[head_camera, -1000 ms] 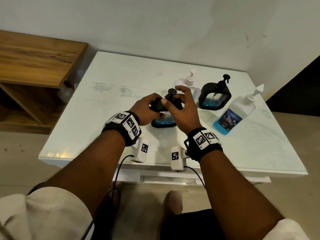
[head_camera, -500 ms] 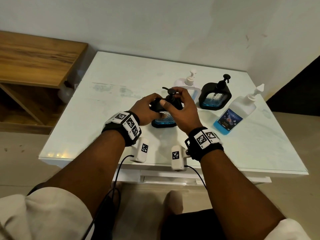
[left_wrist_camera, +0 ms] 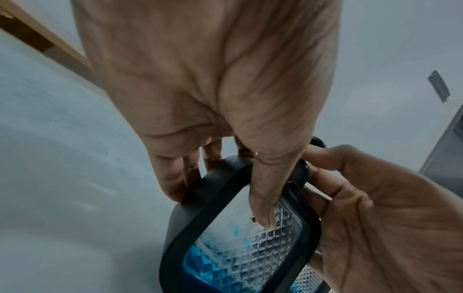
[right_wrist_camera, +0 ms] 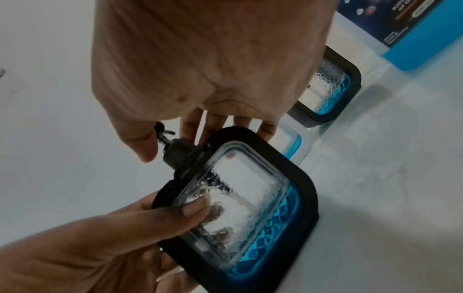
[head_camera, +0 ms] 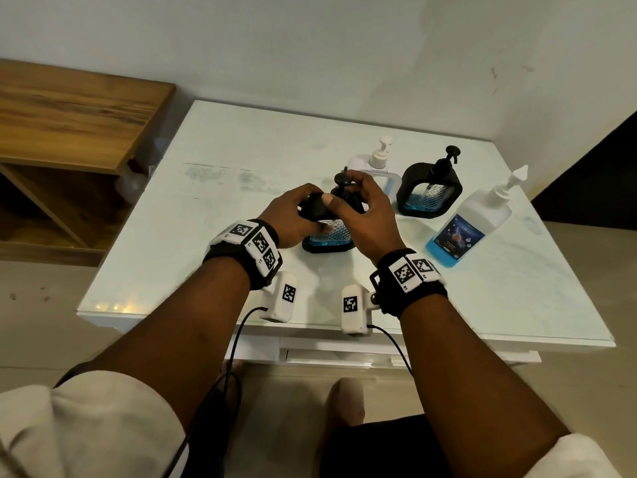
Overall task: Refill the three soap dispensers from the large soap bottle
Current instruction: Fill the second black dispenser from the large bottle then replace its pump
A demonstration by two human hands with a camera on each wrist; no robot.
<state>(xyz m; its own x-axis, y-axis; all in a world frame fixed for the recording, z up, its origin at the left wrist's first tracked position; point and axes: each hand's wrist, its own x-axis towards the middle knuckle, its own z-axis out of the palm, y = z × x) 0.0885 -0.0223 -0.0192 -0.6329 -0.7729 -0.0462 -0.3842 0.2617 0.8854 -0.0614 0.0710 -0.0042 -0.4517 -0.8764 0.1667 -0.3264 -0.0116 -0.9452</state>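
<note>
A black-framed glass dispenser (head_camera: 329,236) with a little blue soap at its bottom stands on the white table (head_camera: 193,257). My left hand (head_camera: 310,215) grips its upper left shoulder, thumb (left_wrist_camera: 260,214) on the glass front. My right hand (head_camera: 344,193) curls round the black pump (right_wrist_camera: 162,136) at its top, thumb on one side and fingers behind. Behind it stand a white dispenser (head_camera: 375,163) and a second black dispenser (head_camera: 429,191). The large soap bottle (head_camera: 468,225), white with a blue label and blue soap, stands to the right, untouched.
A wooden shelf unit (head_camera: 69,122) stands left of the table, and a wall runs behind it. Cables hang from both wrist cameras over the table's front edge (head_camera: 310,326). The table's left half and near right corner hold nothing else.
My right hand's fingers have shifted round the pump, and the pump head has turned. The left hand and the dispenser body have stayed where they were.
</note>
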